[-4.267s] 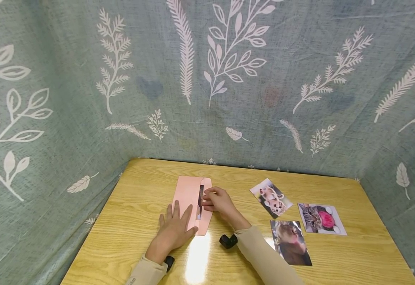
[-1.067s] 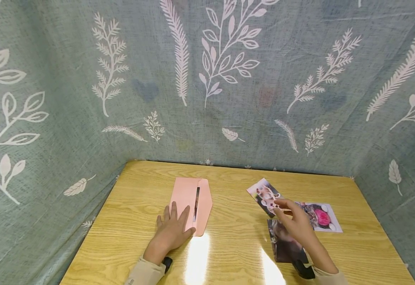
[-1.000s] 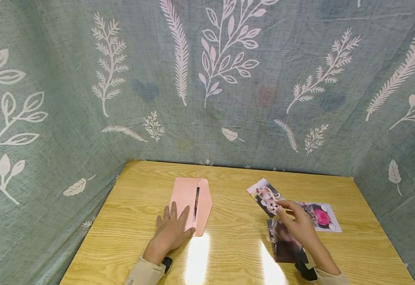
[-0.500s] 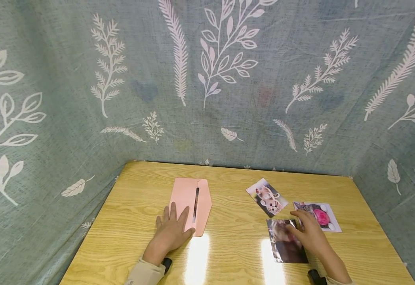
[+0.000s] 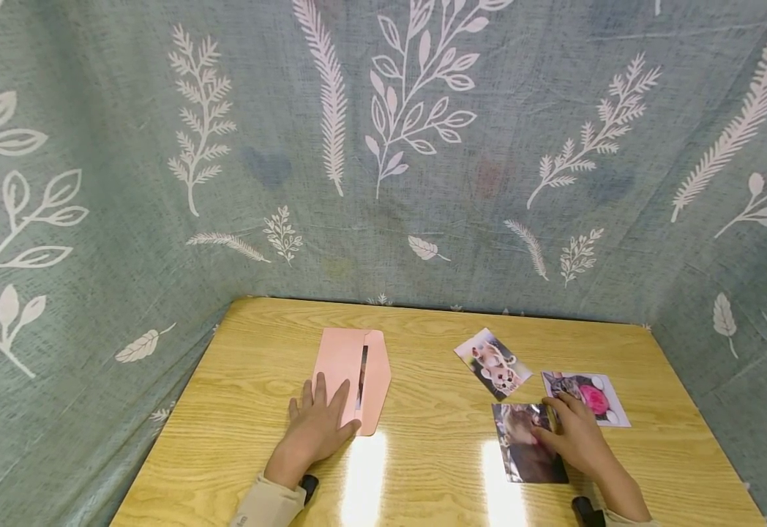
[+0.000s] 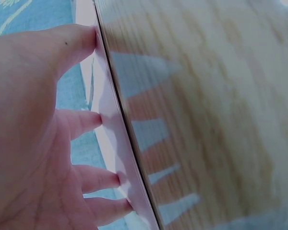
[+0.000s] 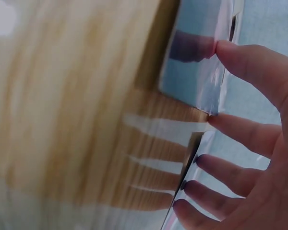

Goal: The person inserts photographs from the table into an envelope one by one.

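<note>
My left hand (image 5: 317, 432) lies with fingers spread on a pink envelope (image 5: 340, 359). A dark strip of a photo (image 5: 362, 369) shows in the envelope's opening, beside its flap. On the right, my right hand (image 5: 577, 435) bends over two photos. Its thumb touches a dark, glossy photo (image 5: 531, 457), and in the right wrist view the index fingertip is at that photo's corner (image 7: 209, 108). The other fingertips touch a cat photo (image 5: 594, 399). A third photo, showing light-coloured animals (image 5: 494, 366), lies just behind.
Everything lies on a glossy wooden table (image 5: 423, 380) with bright light reflections near the front. A grey-green curtain with white leaf prints (image 5: 357, 219) hangs behind and at both sides.
A photo at the envelope's opening has gone further in, leaving a thin strip visible. My right hand has left the envelope, passed over the animal photo and come down on the dark photo.
</note>
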Tool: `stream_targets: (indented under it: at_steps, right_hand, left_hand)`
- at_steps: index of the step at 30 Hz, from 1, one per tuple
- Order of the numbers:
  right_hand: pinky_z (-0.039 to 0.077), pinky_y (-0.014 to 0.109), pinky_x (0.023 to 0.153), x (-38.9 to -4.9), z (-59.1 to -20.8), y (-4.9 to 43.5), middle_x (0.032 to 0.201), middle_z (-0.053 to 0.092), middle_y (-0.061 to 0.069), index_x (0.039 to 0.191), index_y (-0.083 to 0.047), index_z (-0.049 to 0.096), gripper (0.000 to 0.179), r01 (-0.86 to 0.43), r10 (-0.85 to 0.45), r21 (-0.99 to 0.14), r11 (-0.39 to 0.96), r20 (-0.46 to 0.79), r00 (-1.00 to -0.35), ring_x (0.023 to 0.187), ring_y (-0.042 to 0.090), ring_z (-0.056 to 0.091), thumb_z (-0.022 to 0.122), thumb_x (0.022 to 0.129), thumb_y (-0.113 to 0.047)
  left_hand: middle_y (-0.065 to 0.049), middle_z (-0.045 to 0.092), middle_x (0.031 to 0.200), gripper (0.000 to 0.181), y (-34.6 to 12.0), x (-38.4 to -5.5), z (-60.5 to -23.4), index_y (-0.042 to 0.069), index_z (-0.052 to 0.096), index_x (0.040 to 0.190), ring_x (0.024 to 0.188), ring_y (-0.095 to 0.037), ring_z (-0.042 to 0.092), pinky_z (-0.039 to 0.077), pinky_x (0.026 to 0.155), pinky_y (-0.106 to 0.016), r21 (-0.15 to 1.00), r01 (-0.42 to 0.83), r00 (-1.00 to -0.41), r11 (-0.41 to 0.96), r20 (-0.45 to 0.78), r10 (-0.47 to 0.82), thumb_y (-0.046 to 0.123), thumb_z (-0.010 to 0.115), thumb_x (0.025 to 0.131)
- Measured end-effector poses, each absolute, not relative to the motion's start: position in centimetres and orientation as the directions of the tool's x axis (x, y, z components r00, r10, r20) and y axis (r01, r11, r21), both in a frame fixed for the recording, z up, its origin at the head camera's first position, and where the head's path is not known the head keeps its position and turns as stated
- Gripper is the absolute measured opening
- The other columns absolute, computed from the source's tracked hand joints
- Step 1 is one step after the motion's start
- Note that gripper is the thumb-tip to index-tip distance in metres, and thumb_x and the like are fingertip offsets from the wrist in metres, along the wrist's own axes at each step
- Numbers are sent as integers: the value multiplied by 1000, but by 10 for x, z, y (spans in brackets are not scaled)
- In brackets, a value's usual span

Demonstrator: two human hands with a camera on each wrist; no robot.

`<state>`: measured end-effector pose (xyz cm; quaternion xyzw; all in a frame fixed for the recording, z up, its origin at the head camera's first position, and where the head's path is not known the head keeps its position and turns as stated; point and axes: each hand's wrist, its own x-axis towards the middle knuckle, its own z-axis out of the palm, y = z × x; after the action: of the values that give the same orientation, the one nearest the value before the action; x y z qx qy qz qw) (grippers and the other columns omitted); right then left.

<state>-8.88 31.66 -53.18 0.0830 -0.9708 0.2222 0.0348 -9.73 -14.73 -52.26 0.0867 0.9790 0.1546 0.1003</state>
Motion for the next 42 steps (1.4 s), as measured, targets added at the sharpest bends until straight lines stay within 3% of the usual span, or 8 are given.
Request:
stream_targets:
  at_steps: [13,16,20,24,28,33,38,42]
  right_hand:
    - [46,59,81,-92,-532,314,99,64,20,102,5,67,35,-223,-90,-471,854,289,-953,94,42,60,85,73,-1]
    - [49,55,79,-92,-528,313,99,65,18,103,3,67,26,-163,-32,-535,829,246,-969,92,37,62,80,79,0]
    - [54,39,73,-93,-523,312,95,69,14,103,1,67,17,-76,56,-654,752,177,-983,84,24,66,73,87,-1]
    - [50,25,61,-95,-519,313,89,69,10,102,2,66,13,-32,105,-756,654,133,-985,75,7,60,71,90,1]
    - [49,25,58,-96,-515,313,88,68,11,107,7,64,18,27,129,-838,545,52,-990,71,4,57,69,93,-1]
    - [54,30,56,-100,-513,312,89,69,7,119,12,57,29,135,150,-930,342,-87,-985,65,10,58,66,97,-5]
    - [56,30,56,-103,-512,308,86,69,-4,120,12,54,32,156,160,-958,241,-119,-980,69,8,61,67,97,-6]
    - [57,30,57,-106,-509,299,86,69,-5,121,12,54,34,140,159,-969,204,-109,-981,71,7,63,68,95,-5]
  left_hand:
    - [-35,12,158,75,-148,-98,-520,16,33,158,144,-57,10,14,105,-77,328,134,-965,935,-171,198,51,60,97]
    - [-35,12,158,75,-148,-99,-520,16,33,158,143,-57,10,14,105,-77,324,135,-966,936,-168,197,51,60,97]
    - [-35,12,158,75,-147,-99,-522,16,33,158,144,-57,10,15,105,-77,321,137,-966,937,-165,198,52,60,97]
    - [-35,12,158,75,-147,-99,-523,16,33,158,144,-56,10,15,105,-77,321,138,-967,937,-161,198,52,60,97]
    - [-35,12,159,76,-147,-98,-523,17,33,158,144,-56,10,15,105,-77,321,137,-967,937,-162,197,52,60,97]
    - [-35,12,159,76,-146,-98,-522,17,33,158,144,-56,9,15,105,-76,322,132,-966,937,-170,195,52,60,97]
    - [-35,13,158,75,-146,-97,-522,17,33,158,144,-57,11,16,105,-76,315,135,-967,940,-167,195,52,60,97]
    - [-35,14,158,75,-146,-97,-523,16,33,158,143,-57,11,16,104,-76,315,139,-967,939,-162,197,52,60,97]
